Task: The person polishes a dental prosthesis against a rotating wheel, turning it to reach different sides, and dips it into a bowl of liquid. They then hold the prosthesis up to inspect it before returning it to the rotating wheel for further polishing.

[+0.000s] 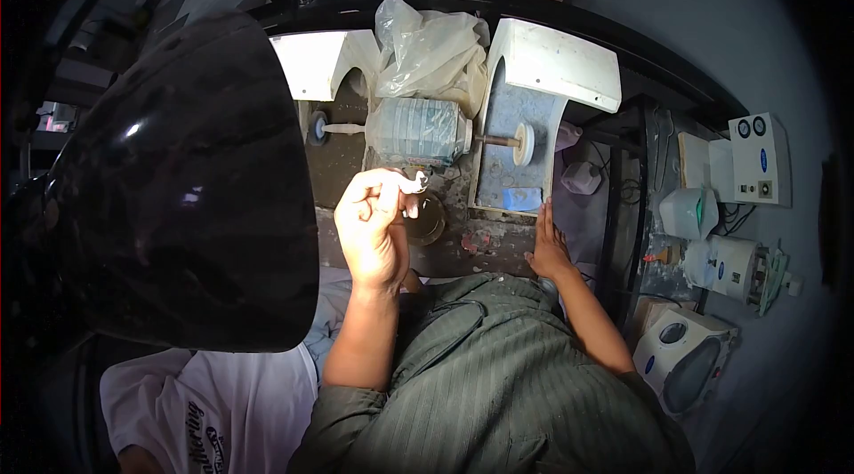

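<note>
The pinched piece [422,180] is small, partly dark.

The left hand [374,229] pinches a whitish piece [418,180] before the plastic-wrapped motor [418,130]; the right hand [551,247] touches the tray [498,176] alongside.

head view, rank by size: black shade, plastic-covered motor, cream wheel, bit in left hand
1. Black shade (nearness may enlarge it)
2. Plastic-covered motor
3. Cream wheel
4. Bit in left hand
</note>
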The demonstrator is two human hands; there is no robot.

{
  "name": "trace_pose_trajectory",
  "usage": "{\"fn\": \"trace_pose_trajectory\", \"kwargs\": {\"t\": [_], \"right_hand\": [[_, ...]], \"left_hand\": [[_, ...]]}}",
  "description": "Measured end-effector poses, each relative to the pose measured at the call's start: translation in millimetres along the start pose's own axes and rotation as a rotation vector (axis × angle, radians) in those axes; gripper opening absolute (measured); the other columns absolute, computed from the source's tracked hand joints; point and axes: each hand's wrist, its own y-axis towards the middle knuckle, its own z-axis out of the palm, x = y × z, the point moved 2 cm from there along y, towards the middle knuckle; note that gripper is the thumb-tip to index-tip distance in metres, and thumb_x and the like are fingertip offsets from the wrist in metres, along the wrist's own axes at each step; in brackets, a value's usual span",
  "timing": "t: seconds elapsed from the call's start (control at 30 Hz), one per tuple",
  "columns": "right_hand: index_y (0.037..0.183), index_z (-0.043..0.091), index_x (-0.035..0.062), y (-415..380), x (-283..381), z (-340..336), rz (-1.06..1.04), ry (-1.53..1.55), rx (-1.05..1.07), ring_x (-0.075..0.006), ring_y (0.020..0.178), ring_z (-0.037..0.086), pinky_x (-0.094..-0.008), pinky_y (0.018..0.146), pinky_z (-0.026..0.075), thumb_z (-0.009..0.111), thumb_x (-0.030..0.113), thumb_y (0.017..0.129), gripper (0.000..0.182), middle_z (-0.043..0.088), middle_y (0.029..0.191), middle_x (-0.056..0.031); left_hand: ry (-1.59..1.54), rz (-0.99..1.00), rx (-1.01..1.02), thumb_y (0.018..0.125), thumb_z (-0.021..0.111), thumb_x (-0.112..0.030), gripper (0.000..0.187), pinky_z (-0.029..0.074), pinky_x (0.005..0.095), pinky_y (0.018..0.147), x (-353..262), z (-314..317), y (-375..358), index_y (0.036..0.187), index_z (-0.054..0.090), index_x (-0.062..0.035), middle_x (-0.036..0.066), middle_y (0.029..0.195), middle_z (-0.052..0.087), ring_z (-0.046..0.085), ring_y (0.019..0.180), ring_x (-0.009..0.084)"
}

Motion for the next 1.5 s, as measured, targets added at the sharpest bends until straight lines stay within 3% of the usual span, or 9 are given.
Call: {"fn": "trace_pose_trajectory", "kwargs": {"t": [0.13, 0.23, 0.3, 0.37, 0.43, 0.47, 0.6, 0.87, 1.5], "right_hand": [[0.146, -0.013, 0.0005, -1, 4, -5, 0.009, -0.001, 0.013, -0.0421, 0.137, 0.023, -0.0543, 0.108, 0.028, 0.074, 0.015, 0.074, 0.113, -0.02, 0.154, -0.0136], [0.147, 0.002, -0.0021, 1, 14, -12, 0.083, -0.162, 0.041, -0.0412, 0.138, 0.023, -0.0539, 0.108, 0.027, 0.071, 0.021, 0.079, 0.1, -0.006, 0.155, -0.0177], [0.14, 0.031, -0.0068, 11, 24, -22, -0.104, 0.033, -0.156, -0.0358, 0.134, 0.034, -0.0491, 0.106, 0.032, 0.063, 0.031, 0.087, 0.072, 0.028, 0.149, -0.0211], [0.122, 0.053, -0.0097, 15, 59, -57, -0.074, 0.839, -0.201, -0.0324, 0.119, 0.053, -0.0395, 0.098, 0.041, 0.055, 0.034, 0.094, 0.052, 0.058, 0.122, -0.0216], [0.114, 0.058, -0.0103, 38, 62, -43, -0.078, 1.407, -0.214, -0.0267, 0.103, 0.063, -0.0311, 0.09, 0.046, 0.051, 0.027, 0.097, 0.042, 0.066, 0.108, -0.0172], [0.109, 0.059, -0.0107, 43, 66, -46, -0.021, 1.378, -0.186, -0.0209, 0.098, 0.064, -0.0283, 0.084, 0.048, 0.054, 0.016, 0.095, 0.03, 0.066, 0.103, -0.0152], [0.103, 0.061, -0.0092, 67, 54, -30, 0.121, 1.524, -0.236, -0.0177, 0.082, 0.066, -0.0257, 0.073, 0.051, 0.058, 0.0, 0.088, 0.018, 0.067, 0.094, -0.0136], [0.095, 0.066, -0.0081, 87, 33, -35, 0.247, 1.5, -0.326, -0.0106, 0.069, 0.061, -0.0226, 0.065, 0.05, 0.062, 0.0, 0.085, 0.013, 0.068, 0.081, -0.0088], [0.096, 0.064, -0.0118, 97, 26, -41, 0.195, 1.502, -0.385, -0.0123, 0.067, 0.062, -0.0231, 0.064, 0.051, 0.06, -0.002, 0.085, 0.015, 0.067, 0.08, -0.0111]], "left_hand": [[-0.017, -0.028, 0.009, 0.09, 0.062, -0.011, 0.019, 0.045, 0.0276, 0.065, 3, 1, 0, 0.101, 0.057, 0.0034, 0.012, 0.093, 0.061, 0.056, 0.072, 0.0155], [0.22, -0.082, -0.017, 0.09, 0.061, -0.008, 0.014, 0.045, 0.0257, 0.065, 21, 4, -1, 0.1, 0.06, 0.0016, 0.01, 0.089, 0.064, 0.056, 0.072, 0.0127], [0.375, -0.293, -0.013, 0.089, 0.062, -0.007, 0.008, 0.042, 0.0209, 0.064, 60, 4, -3, 0.092, 0.064, -0.0003, 0.004, 0.084, 0.065, 0.055, 0.07, 0.0071], [0.38, -0.418, -0.019, 0.09, 0.06, -0.006, 0.008, 0.039, 0.0195, 0.06, 125, -13, -6, 0.091, 0.066, -0.0006, 0.001, 0.077, 0.063, 0.051, 0.064, 0.0048], [0.46, -0.454, -0.039, 0.091, 0.06, -0.008, 0.009, 0.037, 0.0192, 0.054, 182, -28, -14, 0.09, 0.065, -0.0009, 0.0, 0.078, 0.063, 0.05, 0.062, 0.0043], [0.526, -0.431, -0.015, 0.092, 0.059, -0.009, 0.011, 0.036, 0.02, 0.052, 205, -35, -17, 0.089, 0.065, -0.0002, -0.001, 0.076, 0.063, 0.048, 0.06, 0.0035], [0.583, -0.428, -0.064, 0.091, 0.058, -0.008, 0.011, 0.039, 0.0211, 0.057, 239, -19, -26, 0.089, 0.065, 0.0009, 0.001, 0.076, 0.063, 0.05, 0.063, 0.0055], [0.542, -0.595, -0.038, 0.091, 0.059, -0.01, 0.012, 0.037, 0.0207, 0.055, 272, -14, -28, 0.088, 0.064, 0.001, 0.001, 0.076, 0.063, 0.05, 0.062, 0.0058], [0.422, -0.673, -0.072, 0.091, 0.06, -0.013, 0.012, 0.039, 0.0221, 0.054, 260, 6, -20, 0.088, 0.065, -0.0018, 0.0, 0.076, 0.063, 0.05, 0.062, 0.006]]}}
